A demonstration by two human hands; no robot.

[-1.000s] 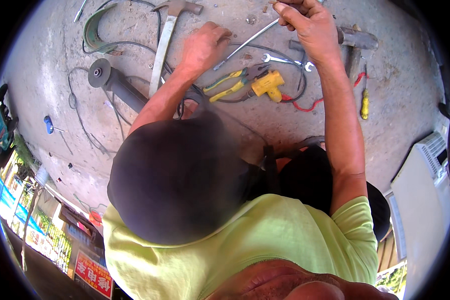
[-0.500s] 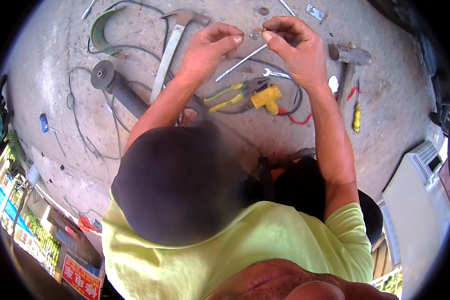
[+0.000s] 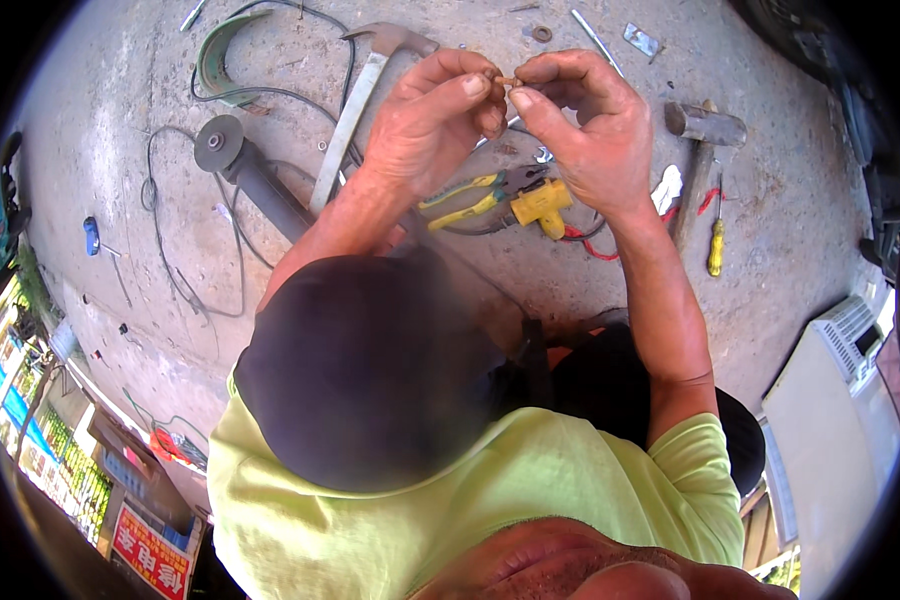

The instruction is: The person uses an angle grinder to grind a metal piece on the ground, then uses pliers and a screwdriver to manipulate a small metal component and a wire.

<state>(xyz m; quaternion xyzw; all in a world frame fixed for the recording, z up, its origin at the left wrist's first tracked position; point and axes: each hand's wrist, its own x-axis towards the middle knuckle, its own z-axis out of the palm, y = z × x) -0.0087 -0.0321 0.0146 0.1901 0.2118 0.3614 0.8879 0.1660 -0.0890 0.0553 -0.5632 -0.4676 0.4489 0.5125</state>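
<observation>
My left hand (image 3: 435,120) and my right hand (image 3: 600,130) meet over the concrete floor, fingers curled in pinches. Between their fingertips is a small rusty rod-like piece (image 3: 507,81). My right thumb and fingers grip one end of it. The left fingertips close round the other end and hide it, so I cannot tell whether something else is there. Below the hands lie pliers (image 3: 470,200) with yellow-green handles and a yellow tool part (image 3: 542,208). A spanner (image 3: 543,155) is mostly covered by my right hand.
A claw hammer (image 3: 395,40) and an angle grinder (image 3: 245,165) with its cable lie to the left, near a green curved guard (image 3: 213,60). To the right are a heavy hammer (image 3: 705,125) and a yellow screwdriver (image 3: 716,248). A washer (image 3: 541,34) lies beyond the hands.
My hands were apart, the right one pinching the small rusty piece. My left hand has moved right, and its fingertips now meet the piece. The whole view has shifted slightly.
</observation>
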